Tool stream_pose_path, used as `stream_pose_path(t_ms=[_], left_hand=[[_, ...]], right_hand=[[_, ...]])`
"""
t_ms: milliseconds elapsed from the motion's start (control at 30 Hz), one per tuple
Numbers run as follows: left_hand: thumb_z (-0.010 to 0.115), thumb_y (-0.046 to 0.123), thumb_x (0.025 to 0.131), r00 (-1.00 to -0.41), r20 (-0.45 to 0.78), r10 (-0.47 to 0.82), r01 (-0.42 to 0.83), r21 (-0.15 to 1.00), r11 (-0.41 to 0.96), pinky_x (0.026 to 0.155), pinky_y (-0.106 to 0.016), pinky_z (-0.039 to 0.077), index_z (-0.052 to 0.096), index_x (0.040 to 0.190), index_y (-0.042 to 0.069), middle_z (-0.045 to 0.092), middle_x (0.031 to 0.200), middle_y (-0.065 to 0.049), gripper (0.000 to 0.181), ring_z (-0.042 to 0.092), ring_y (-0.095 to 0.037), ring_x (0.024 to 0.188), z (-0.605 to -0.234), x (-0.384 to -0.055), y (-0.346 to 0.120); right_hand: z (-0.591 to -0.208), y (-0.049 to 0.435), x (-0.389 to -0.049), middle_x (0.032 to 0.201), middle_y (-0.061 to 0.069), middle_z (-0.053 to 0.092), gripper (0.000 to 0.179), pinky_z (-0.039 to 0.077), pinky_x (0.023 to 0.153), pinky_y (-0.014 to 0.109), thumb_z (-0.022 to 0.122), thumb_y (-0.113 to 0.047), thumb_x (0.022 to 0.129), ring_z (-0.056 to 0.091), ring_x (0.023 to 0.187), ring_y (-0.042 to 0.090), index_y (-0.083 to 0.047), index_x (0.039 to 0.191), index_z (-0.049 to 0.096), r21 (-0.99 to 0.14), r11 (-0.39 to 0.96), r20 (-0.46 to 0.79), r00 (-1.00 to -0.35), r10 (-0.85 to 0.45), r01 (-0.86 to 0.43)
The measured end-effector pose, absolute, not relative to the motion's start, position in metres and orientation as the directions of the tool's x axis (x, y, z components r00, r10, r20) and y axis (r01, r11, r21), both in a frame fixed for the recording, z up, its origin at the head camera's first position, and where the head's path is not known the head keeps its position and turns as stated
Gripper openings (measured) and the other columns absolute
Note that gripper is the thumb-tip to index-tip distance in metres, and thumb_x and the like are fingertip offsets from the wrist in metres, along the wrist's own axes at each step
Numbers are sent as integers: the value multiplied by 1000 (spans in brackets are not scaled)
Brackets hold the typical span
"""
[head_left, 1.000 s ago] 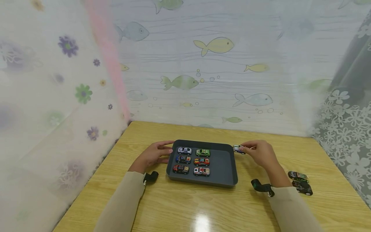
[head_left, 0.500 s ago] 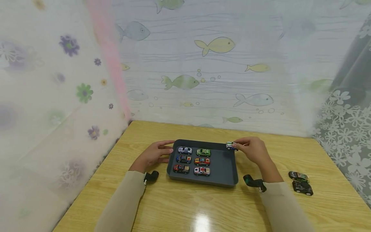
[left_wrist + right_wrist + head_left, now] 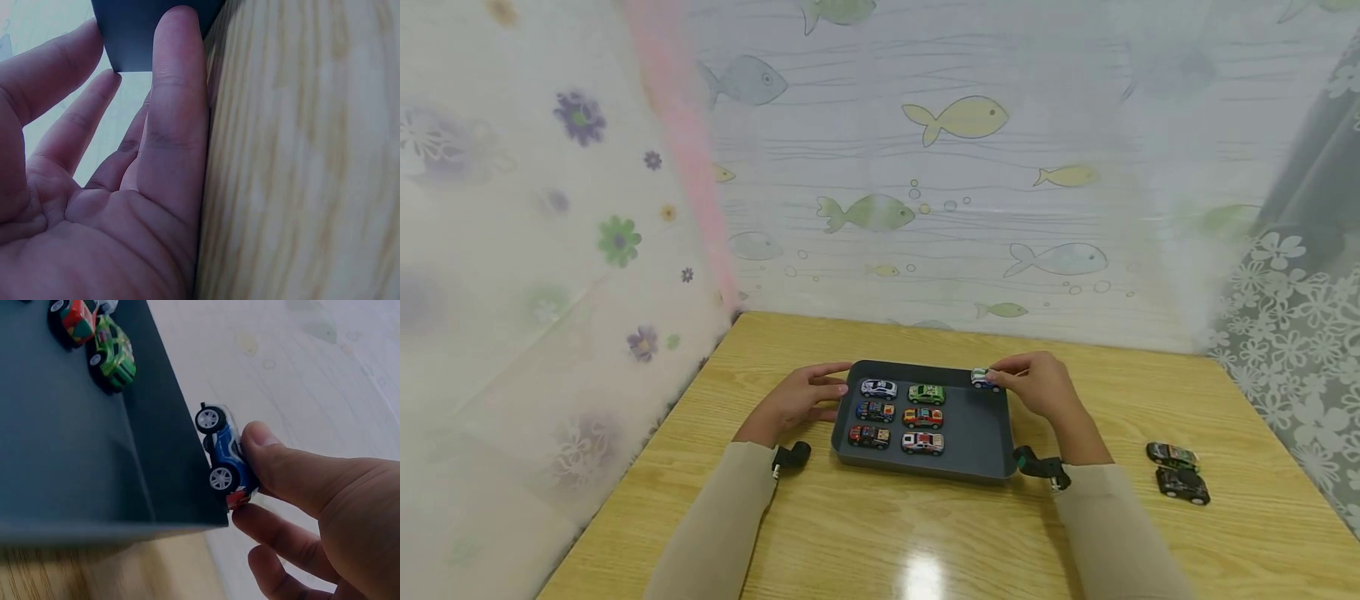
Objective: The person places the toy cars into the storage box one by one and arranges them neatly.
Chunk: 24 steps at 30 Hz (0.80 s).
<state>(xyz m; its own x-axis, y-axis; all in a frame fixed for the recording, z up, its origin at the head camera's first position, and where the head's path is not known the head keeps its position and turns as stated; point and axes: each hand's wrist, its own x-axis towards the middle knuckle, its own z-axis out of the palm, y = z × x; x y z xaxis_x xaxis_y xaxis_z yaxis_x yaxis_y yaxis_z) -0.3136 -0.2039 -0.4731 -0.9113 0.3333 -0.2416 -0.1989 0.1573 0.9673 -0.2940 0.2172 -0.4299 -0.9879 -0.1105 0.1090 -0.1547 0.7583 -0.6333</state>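
In the head view a dark grey tray (image 3: 973, 433) stands on the wooden table with two columns of toy cars at its left and middle. My left hand (image 3: 793, 402) is at the tray's left side, its mostly straight fingers (image 3: 178, 81) touching the tray wall. My right hand (image 3: 1041, 387) pinches a blue and white toy car (image 3: 222, 453) between thumb and fingers at the tray's back right corner. A green toy car (image 3: 927, 395) is the nearest one in the tray to it. The right wrist view shows the held car tilted by the tray wall.
Two dark toy cars, a multicoloured one (image 3: 1172, 456) and a black one (image 3: 1183, 486), lie on the table (image 3: 850, 533) at the right. Behind the table hangs a fish-patterned sheet (image 3: 955, 275). A flowered sheet (image 3: 617, 358) borders the left side.
My right hand has moved left with the blue and white car, from outside the tray's right edge to over its back right corner. The left hand has stayed in place.
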Motion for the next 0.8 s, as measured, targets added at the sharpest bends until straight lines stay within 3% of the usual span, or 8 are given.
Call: stream_pose_path(t_ms=[467,800], left_hand=[[69,19,102,-908,-244,339,-204,967,151,89,-42,63,52,153,29,55,150,-18,55,72,-26,113,-472,-313,-203],[68,18,102,-910,-247,334,-205,966,156,89,-42,63,53,153,29,56,148,-18,54,71,-26,115,-472,-313,-203]], right_hand=[[-429,196,-292,113,6,77,26,58,78,45,77,-39,95,68,96,26,-20,110,83,-541,829,80,-990,-120,-144],[-431,188,-292,109,1,79,22,51,90,58,78,-42,93,70,102,28,-26,106,84,-439,881,96,-984,-148,-175]])
